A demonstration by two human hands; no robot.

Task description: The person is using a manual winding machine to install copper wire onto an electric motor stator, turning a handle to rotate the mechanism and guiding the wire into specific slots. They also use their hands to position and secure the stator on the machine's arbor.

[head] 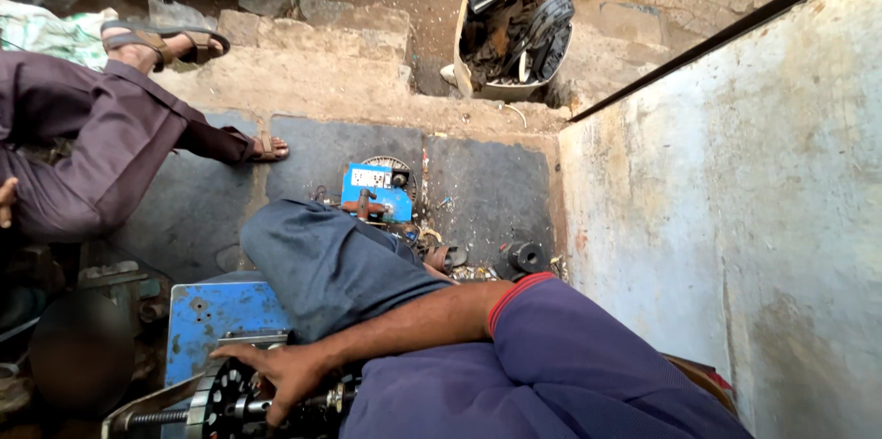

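Your right hand (280, 370) lies spread over a black perforated disc (220, 398) at the bottom left of the head view, fingers draped across its face and rim, pressing rather than pinching. Your left hand is out of view, so you cannot tell what it does.

The disc sits on a threaded shaft (156, 418), just in front of a chipped blue metal housing (216, 315) and beside your knee. Judge the assembly as heavy and stiff: metal throughout, nothing that gives under the palm. It looks greasy and dusty (expect it to slip under bare skin), and the holes and rim edges may bite the fingers. The rim of the disc offers the surest hold, with the hub and shaft as a second grip for steadying.

The long axis runs along the shaft, roughly left to right across the bottom of the view, the threaded end pointing left. The disc stands across that axis, its face tilted up toward you.

Farther off on the dark floor mat (478, 186) lies a small blue box (377, 189) with a black round part (527, 257) near it; another person's sandalled foot (266, 147) rests at the mat's left edge.
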